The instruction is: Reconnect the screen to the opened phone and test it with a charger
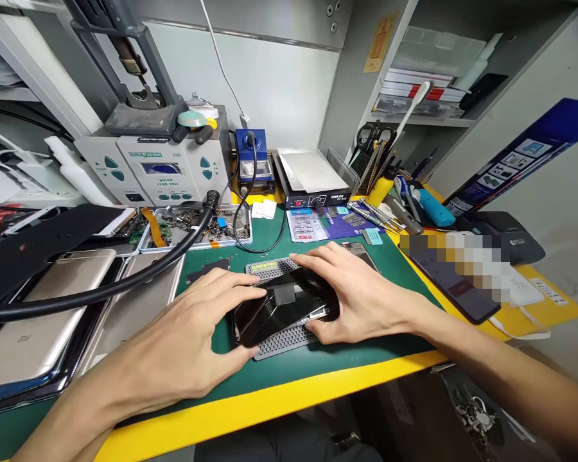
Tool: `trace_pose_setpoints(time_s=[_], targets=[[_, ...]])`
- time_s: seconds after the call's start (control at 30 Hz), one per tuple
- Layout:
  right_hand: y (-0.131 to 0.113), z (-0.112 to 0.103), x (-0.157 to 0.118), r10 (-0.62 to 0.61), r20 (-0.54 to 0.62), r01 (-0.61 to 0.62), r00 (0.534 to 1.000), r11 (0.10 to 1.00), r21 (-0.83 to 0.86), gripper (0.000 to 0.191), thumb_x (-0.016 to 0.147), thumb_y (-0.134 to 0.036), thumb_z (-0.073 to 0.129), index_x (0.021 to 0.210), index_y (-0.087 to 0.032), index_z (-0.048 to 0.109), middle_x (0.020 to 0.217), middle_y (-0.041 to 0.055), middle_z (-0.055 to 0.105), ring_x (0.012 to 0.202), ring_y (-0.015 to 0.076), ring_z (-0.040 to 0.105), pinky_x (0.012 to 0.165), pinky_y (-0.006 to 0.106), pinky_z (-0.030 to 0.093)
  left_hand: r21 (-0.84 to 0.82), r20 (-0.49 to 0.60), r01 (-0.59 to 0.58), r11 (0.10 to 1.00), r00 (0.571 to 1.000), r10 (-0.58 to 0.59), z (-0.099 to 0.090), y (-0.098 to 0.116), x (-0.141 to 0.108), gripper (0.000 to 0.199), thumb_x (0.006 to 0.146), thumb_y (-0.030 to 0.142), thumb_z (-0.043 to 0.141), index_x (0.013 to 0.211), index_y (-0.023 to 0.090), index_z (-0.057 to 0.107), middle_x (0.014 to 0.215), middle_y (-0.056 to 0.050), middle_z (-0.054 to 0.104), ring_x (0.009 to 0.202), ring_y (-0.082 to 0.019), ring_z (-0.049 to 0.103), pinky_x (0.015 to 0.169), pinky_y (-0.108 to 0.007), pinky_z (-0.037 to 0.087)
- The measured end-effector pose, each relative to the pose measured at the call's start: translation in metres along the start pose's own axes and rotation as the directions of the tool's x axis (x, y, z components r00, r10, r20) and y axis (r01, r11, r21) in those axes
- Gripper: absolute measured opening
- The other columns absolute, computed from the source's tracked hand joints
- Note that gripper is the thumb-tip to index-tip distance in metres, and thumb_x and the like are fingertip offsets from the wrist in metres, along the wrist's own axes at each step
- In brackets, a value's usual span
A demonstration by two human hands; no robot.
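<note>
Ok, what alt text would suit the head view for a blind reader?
A person's left fingers and right fingers hold a glossy black device over a grey perforated mat on a green work surface; a grey machine stands behind.

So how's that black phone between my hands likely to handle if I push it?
The phone could be slippery, since its surface is glossy and full of reflections. Its smooth, glass-like face suggests it's fragile under uneven pressure. Being flat and slab-shaped, it would more likely slide than roll.
</note>
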State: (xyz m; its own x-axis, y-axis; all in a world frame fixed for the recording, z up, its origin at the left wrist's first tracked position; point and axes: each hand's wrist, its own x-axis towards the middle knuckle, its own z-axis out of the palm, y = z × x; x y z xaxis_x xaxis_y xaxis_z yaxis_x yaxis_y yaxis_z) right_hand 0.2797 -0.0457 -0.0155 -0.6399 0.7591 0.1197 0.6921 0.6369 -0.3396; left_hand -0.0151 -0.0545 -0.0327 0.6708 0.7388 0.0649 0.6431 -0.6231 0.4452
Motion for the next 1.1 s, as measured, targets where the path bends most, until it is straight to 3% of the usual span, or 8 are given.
trace_pose_setpoints(time_s=[0.17,0.37,0.7,0.9,1.1], targets=[[-0.001,0.008,0.0,0.001,-0.057,0.0,0.998,1.0,0.004,0.097,0.065,-0.043,0.073,0.15,-0.008,0.042,0.12,0.0144,0.058,0.105,0.0293,0.051,0.094,0.047,0.048,0.019,-0.016,0.0,1.0,1.0,0.0,-0.001,0.006,0.001,0.059,0.085,0.031,0.064,0.14,0.034,0.043,0.139,-0.003,0.055,0.132,-0.023,0.049,0.109,-0.041,0.048],[-0.001,0.01,0.002,0.007,-0.085,-0.005,0.996,1.0,0.025,0.097,0.062,-0.04,0.073,0.148,-0.007,0.042,0.114,0.0117,0.056,0.1,0.0267,0.049,0.087,0.043,0.048,0.01,-0.021,0.018,1.0,1.0,-0.017,0.001,0.007,0.001,0.067,0.081,0.02,0.062,0.143,0.035,0.039,0.14,0.0,0.052,0.132,-0.019,0.046,0.11,-0.034,0.045],[-0.002,0.01,0.003,0.02,-0.099,-0.016,0.995,0.999,0.045,0.096,0.065,-0.038,0.07,0.15,-0.006,0.038,0.108,0.0103,0.054,0.098,0.0262,0.049,0.087,0.043,0.048,0.102,-0.073,-0.02,0.995,0.997,0.028,0.006,0.009,0.001,0.072,0.083,0.022,0.06,0.15,0.029,0.035,0.145,-0.001,0.051,0.136,-0.019,0.044,0.115,-0.032,0.037],[-0.001,0.01,0.002,0.049,-0.098,-0.043,0.994,0.997,0.061,0.097,0.066,-0.036,0.069,0.152,-0.008,0.035,0.107,0.0093,0.052,0.098,0.0257,0.049,0.087,0.042,0.048,0.167,-0.203,0.026,0.986,0.979,0.009,0.019,0.008,-0.004,0.07,0.081,0.027,0.063,0.147,0.03,0.04,0.144,-0.001,0.053,0.137,-0.025,0.044,0.113,-0.039,0.038],[0.002,0.013,0.002,0.043,-0.092,-0.033,0.995,0.994,0.108,0.099,0.066,-0.036,0.07,0.153,-0.008,0.032,0.111,0.0107,0.054,0.099,0.0263,0.049,0.092,0.045,0.046,0.195,-0.254,0.035,0.98,0.967,0.016,0.027,0.006,0.003,0.071,0.077,0.029,0.065,0.144,0.03,0.045,0.136,-0.002,0.058,0.131,-0.026,0.05,0.114,-0.041,0.036]])
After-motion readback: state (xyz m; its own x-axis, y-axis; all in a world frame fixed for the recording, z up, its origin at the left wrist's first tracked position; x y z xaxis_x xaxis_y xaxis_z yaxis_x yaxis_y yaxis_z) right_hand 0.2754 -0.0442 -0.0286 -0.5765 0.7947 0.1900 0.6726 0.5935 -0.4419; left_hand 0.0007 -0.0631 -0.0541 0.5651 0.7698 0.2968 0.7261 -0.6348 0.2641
